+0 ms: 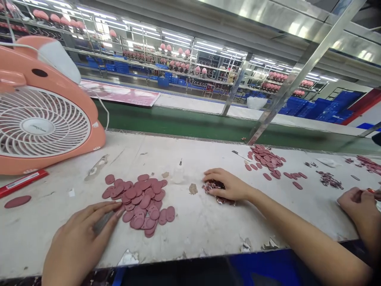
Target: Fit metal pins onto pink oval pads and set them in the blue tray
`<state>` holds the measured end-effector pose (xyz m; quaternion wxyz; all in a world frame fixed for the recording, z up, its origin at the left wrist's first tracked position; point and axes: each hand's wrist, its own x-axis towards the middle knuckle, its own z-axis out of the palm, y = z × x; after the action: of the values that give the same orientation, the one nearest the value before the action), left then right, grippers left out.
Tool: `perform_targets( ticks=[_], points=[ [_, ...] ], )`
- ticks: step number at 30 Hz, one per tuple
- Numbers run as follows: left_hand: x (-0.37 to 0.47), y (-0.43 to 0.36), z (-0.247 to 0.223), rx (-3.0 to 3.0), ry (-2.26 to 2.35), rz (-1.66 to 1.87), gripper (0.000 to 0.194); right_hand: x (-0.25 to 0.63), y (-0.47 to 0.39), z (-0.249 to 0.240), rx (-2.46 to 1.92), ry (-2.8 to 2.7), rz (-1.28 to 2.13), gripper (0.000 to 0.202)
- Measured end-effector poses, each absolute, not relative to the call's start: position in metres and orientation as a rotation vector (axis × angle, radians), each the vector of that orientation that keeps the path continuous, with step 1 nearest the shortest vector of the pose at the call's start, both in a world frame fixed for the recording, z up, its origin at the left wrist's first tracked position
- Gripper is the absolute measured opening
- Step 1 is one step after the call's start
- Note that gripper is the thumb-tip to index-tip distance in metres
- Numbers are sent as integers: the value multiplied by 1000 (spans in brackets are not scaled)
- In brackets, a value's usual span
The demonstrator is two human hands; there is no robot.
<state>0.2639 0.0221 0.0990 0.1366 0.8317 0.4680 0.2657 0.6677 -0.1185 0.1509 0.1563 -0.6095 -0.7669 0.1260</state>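
My left hand [81, 238] rests low over the table, fingers stretched out and thumb apart at its base. Its fingertips touch the left edge of a pile of flat, dull-red oval pieces [145, 198], some with small holes or raised rounds. Over a small heap of tiny dark-red and whitish parts [212, 184] lies my right hand [229, 184], fingers spread and curved, covering much of the heap. Between the two piles stands a small translucent bottle [178, 174] with a thin needle tip.
An orange fan [98, 139] stands at left, near a red strip [24, 182] and a lone oval piece [18, 201]. More oval pieces [268, 159] and small parts [329, 179] lie right, by another person's hand [357, 204]. A green conveyor belt [184, 125] runs behind; metal posts [238, 83] rise there.
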Motion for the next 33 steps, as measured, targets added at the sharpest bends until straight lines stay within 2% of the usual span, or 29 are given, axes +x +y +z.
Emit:
perform_targets(
  ticks=[3,9,15,22,27,30,32,33],
  points=[
    [267,18,109,2395,1414,660,30,663,-151,149,-1782,-2157,352,36],
    [274,11,118,2217,1426,723,30,649,-185,146,-1788,-2039,211,45],
    [273,9,118,2144,1409,789,30,578,-182,155,-1617,-1854,49,40],
    [264,-37,136,2337,1158,1060,8,491,-154,152,-1396,-1725,180,32],
    [264,-76,145,2537,713,1424,33,464,-148,151,-1172,-1768,222,28],
    [269,-93,146,2247,711,1402,27,465,-151,154,-1039,-1797,153,27],
    [276,-107,143,1770,818,1307,16,466,-154,152,-1007,-1778,96,29],
    [282,-114,141,1493,884,1244,20,465,-156,151,-1011,-1764,59,30]
  ],
)
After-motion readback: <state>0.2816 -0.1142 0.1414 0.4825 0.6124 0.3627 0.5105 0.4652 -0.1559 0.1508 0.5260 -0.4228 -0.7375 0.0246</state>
